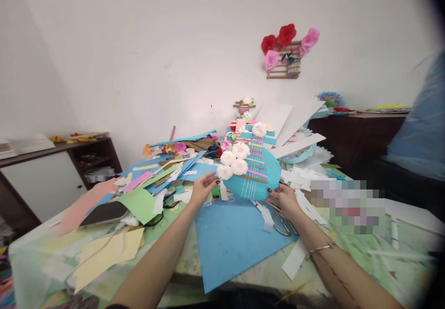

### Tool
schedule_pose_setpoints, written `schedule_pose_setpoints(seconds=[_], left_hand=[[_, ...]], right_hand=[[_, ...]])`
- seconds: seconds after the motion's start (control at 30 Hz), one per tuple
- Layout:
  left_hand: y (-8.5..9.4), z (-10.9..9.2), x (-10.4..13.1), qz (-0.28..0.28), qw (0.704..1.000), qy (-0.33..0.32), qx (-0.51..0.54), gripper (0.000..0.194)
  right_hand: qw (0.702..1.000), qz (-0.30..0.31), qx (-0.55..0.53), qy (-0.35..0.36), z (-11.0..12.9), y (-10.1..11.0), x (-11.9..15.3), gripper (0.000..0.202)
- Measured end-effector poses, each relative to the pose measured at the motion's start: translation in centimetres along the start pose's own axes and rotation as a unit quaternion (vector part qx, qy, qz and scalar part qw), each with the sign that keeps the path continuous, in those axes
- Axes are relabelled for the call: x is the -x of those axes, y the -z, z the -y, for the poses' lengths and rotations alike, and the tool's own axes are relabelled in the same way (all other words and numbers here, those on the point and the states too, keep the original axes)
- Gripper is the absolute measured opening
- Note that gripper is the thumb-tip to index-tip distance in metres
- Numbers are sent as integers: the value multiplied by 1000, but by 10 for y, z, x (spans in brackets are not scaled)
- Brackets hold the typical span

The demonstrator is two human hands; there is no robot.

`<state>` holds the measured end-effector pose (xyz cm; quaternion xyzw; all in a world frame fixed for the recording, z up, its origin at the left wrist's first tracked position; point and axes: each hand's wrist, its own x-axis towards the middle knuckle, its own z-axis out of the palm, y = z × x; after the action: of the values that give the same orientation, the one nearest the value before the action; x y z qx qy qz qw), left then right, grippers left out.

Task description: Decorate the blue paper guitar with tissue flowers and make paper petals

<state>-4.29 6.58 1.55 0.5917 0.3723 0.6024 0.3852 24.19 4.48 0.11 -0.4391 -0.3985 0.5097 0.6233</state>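
Observation:
In front of me a blue paper guitar (271, 167) is held up at a slant. White string lines run down its body, crossed by thin coloured strips, and cream paper roses (229, 158) cluster on its left side. Another cream rose (259, 129) sits at the top of the neck. My left hand (203, 191) grips the left edge beside the lowest rose; its fingertips are partly hidden there. At the lower right edge my right hand (284, 198) pinches the guitar, thumb on the front and other fingers behind. Below it lies a blue sheet (236, 239).
Coloured paper scraps (139, 202) and a dark phone (104, 214) cover the table's left side. Scissors (281, 223) lie under my right hand. White paper strips (309, 207) spread rightward. More paper crafts (239, 128) stand behind. A person in blue (417, 119) is at the right.

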Motion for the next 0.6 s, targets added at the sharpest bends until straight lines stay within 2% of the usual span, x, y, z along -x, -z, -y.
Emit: schedule_pose_setpoints(seconds=[0.23,0.33,0.4,0.5,0.6], left_hand=[[1,5,-1,-8,1000,-2,-23,47],[1,-4,-1,-31,998,-14,-59,41],[1,-19,6,-65,993,-29,-89,38],[5,-45,45,-114,983,-64,-130,35],[9,-54,123,-188,949,-147,-208,29]], right_hand=[[1000,14,9,1,-2,3,-2,27],[1000,15,12,2,-3,4,-3,28],[1000,17,13,2,-3,5,-3,28],[1000,20,10,2,-3,5,-4,29],[1000,19,4,3,-2,5,-4,28]])
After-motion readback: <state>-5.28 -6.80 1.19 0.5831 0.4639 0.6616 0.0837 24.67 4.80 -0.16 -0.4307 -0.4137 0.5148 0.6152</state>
